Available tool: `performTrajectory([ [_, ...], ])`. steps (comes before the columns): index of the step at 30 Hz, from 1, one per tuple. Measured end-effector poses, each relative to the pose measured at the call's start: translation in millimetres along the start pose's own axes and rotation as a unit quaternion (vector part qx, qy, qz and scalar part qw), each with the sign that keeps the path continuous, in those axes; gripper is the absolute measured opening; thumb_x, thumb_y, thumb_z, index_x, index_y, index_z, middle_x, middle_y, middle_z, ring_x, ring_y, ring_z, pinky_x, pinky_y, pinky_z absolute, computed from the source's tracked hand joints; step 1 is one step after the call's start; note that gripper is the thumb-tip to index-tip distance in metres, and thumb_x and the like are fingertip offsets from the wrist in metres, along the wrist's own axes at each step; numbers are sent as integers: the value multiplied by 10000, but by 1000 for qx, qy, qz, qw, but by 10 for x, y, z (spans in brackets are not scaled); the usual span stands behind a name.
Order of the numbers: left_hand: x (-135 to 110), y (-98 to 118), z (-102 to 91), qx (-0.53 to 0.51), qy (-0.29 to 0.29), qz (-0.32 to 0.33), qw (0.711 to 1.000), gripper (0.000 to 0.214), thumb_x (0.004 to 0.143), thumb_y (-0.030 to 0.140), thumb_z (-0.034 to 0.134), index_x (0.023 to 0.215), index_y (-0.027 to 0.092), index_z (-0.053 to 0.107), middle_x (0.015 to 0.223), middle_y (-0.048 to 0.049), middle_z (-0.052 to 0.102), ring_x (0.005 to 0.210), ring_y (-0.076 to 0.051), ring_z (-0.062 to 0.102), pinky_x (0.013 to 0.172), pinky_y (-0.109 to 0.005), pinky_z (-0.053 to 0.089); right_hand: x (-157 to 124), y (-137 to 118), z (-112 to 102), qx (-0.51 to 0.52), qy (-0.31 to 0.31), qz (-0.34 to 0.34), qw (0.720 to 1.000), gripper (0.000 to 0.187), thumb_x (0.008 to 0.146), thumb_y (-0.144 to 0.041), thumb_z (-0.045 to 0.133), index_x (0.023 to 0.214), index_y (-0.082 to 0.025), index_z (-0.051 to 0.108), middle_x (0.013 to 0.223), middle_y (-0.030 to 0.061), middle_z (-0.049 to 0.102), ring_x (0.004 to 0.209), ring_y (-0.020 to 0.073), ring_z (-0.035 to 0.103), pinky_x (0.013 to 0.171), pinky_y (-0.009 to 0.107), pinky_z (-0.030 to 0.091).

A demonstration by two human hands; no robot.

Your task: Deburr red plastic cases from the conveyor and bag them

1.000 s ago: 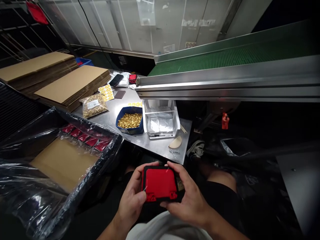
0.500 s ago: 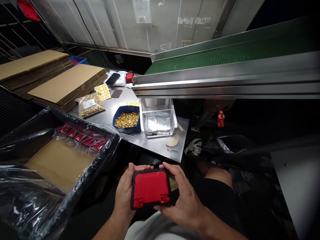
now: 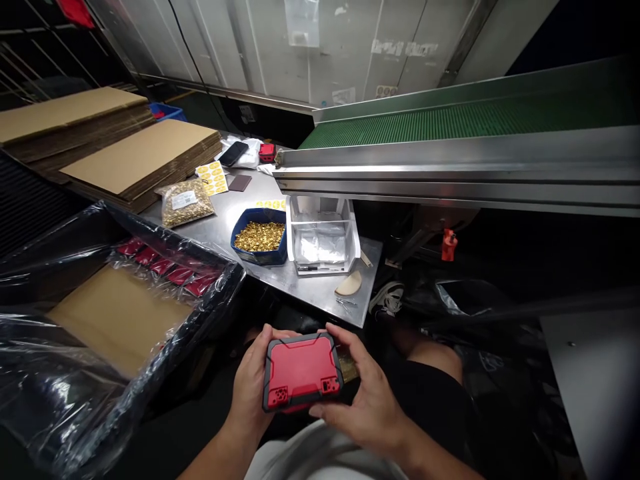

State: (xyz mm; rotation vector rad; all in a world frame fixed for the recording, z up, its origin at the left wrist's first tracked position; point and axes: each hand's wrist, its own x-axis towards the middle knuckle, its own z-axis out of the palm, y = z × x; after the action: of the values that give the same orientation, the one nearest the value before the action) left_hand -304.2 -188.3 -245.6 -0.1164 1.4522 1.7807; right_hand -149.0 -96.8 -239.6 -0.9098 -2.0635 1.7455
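A red plastic case with a black rim [image 3: 303, 370] is held low in front of me, over my lap. My left hand [image 3: 253, 380] grips its left edge, the thumb along the side and the fingers behind it. On the other side my right hand [image 3: 367, 393] is curled round the right edge, fingertips at the top corner and thumb near the lower corner. Both hands are closed on the case, whose underside is hidden. Beyond it, on the metal table [image 3: 320, 297], stand a blue bin of small gold-coloured parts [image 3: 260, 237] and a white bin of clear plastic bags [image 3: 324, 243].
A plastic-lined box [image 3: 125, 320] with red pieces stands at left. Behind are cardboard stacks [image 3: 145, 157], a bag of gold parts [image 3: 186, 202], a phone [image 3: 234, 154] and another red case [image 3: 267, 153]. A green conveyor [image 3: 425, 120] rises to the right.
The red case has tilted slightly, so its lid catches more light and its front edge shows. Both hands stay on it. The view has shifted a little, moving the background right.
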Motion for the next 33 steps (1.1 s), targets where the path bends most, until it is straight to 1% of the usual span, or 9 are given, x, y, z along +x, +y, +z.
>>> performTrajectory([
  [5,-27,26,-54,-16,-18,-26,999,399,827,525,671,785,128,672,911,-80,691,870,-229,638,800,-285,540,35,-9,38,24,-5,13,1000,995,552,-196,871,1388,-369,360,1398,20,495,1231,215,519,1074,397,434],
  [13,-101,120,-31,-33,-35,-27,998,395,881,506,603,860,117,668,1060,-134,697,961,-272,651,864,-328,525,56,-3,54,-8,-9,-72,997,960,602,-202,860,1392,-386,347,1419,15,469,1291,213,472,1113,391,403],
  [18,-152,93,39,-41,-44,-51,997,390,893,503,583,891,121,663,1057,-132,697,921,-257,653,822,-320,535,31,28,-3,18,-13,-25,999,980,541,-192,879,1377,-357,396,1347,35,546,1172,222,558,1037,398,451],
  [21,-177,71,71,-71,-74,-56,993,392,926,494,522,953,128,659,1102,-148,680,1028,-282,622,903,-359,510,22,100,-25,119,-44,2,992,903,564,-303,882,1356,-291,447,1310,79,581,1156,247,574,1037,424,440],
  [23,-189,65,92,-76,-118,-50,989,434,946,503,474,1057,123,650,1181,-168,646,1132,-300,574,960,-366,480,16,147,-10,259,-103,47,959,694,679,-439,800,1280,-213,536,1258,118,615,1132,260,598,992,413,469],
  [25,-203,64,121,-79,-169,-55,981,486,951,512,448,1194,124,612,1280,-171,592,1174,-308,550,979,-357,466,6,169,22,402,-161,116,894,562,831,-578,588,1172,-133,613,1114,159,675,986,255,668,830,369,533],
  [28,-238,49,184,-118,-231,-102,960,555,945,527,416,1341,154,527,1368,-160,531,1220,-346,519,1013,-410,455,-10,151,54,515,-216,185,809,724,927,-653,246,1128,-77,635,838,159,706,685,208,689,581,274,497],
  [31,-273,-9,248,-166,-256,-142,942,587,928,564,404,1362,186,521,1338,-151,561,1280,-368,468,1065,-467,421,-17,133,43,545,-265,194,772,840,902,-706,108,1160,-96,624,811,145,701,607,186,673,543,247,470],
  [33,-282,-64,278,-179,-260,-149,937,608,915,613,416,1359,215,528,1311,-141,584,1270,-366,481,1068,-475,422,-17,159,41,546,-252,200,774,854,877,-747,119,1166,-122,624,818,131,703,583,179,660,531,248,462],
])
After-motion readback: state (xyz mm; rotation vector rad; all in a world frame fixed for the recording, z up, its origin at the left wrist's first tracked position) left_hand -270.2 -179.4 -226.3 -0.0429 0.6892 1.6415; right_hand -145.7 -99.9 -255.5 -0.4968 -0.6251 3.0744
